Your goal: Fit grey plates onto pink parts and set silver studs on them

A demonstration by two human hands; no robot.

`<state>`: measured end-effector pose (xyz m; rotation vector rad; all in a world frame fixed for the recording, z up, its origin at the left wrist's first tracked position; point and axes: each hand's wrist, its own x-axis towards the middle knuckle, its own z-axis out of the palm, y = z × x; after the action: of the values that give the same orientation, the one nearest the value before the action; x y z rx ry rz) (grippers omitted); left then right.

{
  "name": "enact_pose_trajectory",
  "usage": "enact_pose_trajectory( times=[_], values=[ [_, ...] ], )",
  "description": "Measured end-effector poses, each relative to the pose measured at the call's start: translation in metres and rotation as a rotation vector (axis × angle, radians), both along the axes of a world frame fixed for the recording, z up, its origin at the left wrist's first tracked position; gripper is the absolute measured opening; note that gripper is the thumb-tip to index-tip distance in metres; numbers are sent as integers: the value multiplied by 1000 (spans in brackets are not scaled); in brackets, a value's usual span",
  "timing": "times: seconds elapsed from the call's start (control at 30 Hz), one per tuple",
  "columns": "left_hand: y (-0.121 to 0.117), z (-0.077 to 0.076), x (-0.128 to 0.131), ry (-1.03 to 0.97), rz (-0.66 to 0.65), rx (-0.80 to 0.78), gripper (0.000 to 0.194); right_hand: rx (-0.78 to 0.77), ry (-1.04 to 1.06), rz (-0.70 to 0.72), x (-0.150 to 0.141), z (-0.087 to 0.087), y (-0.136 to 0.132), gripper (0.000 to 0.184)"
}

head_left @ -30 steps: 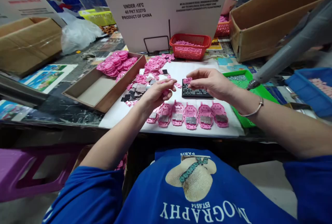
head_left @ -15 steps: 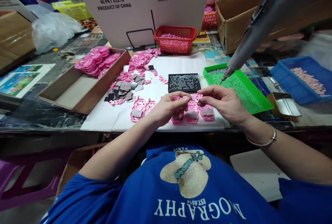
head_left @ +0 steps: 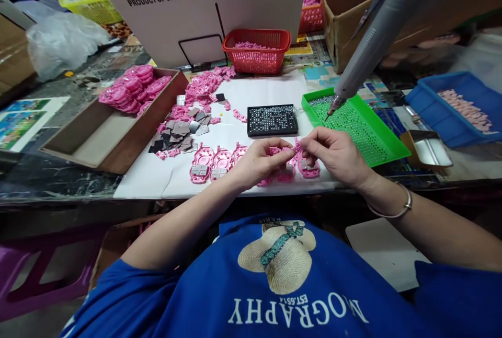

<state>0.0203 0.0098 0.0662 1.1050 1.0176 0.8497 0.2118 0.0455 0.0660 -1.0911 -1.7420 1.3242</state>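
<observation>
My left hand (head_left: 263,161) is closed in a pinch on a small pink plastic part (head_left: 295,148), above a row of pink plastic casings (head_left: 223,159). The fingers of my right hand (head_left: 333,154) are pinched together at the right side of the same spot, touching or nearly touching that part; what they hold is too small to make out. Several casings in the row carry grey metal plates (head_left: 200,171) on their lower half. My hands hide the middle of the row. A black tray of screws (head_left: 272,128) sits just behind my hands.
An electric screwdriver (head_left: 353,74) hangs tip-down over a green tray (head_left: 392,158). At left lie loose grey plates (head_left: 180,131), small pink parts (head_left: 204,84) and a cardboard tray (head_left: 86,155) of pink casings. A red basket (head_left: 257,61) stands behind; a blue bin (head_left: 427,97) is far right.
The view has tipped down and shifted slightly, so the table things sit a little up and left. My hands have come closer together, the right fingers now closing near the left fingertips.
</observation>
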Motion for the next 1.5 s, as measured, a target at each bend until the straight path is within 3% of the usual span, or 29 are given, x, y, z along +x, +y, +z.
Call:
enact_pose_trajectory(
  times=[0.07,0.17,0.27,0.37,0.47,0.6,0.73,0.83,0.93,1.03,1.2,1.5],
  values=[
    [2,0,-2,-18,-23,-6,32,77,-33,25,1,-1,1,30],
    [5,0,-6,-98,-47,-21,32,398,-109,93,5,-3,5,16],
    [8,-1,-10,-123,-90,-35,32,702,-179,97,12,-4,10,25],
    [8,-3,-11,-92,-135,-45,32,876,-189,89,16,-2,13,38],
    [9,-4,-8,-84,-156,-67,31,993,-210,219,18,2,15,19],
    [12,-5,-5,-84,-157,-89,30,942,-250,309,20,6,15,13],
    [10,-4,-2,14,-127,-12,24,956,-356,233,27,0,18,13],
    [2,-4,6,284,-156,239,22,1063,-571,155,33,-7,24,15],
    [-5,-4,20,679,-316,598,29,1110,-799,163,35,-14,30,16],
    [-5,-3,37,1064,-468,776,32,1099,-934,181,30,-18,35,17],
    [0,-3,52,1304,-559,836,30,1038,-967,209,24,-24,43,21],
    [-2,-7,54,1364,-569,847,31,964,-963,260,23,-27,49,23]
  ],
)
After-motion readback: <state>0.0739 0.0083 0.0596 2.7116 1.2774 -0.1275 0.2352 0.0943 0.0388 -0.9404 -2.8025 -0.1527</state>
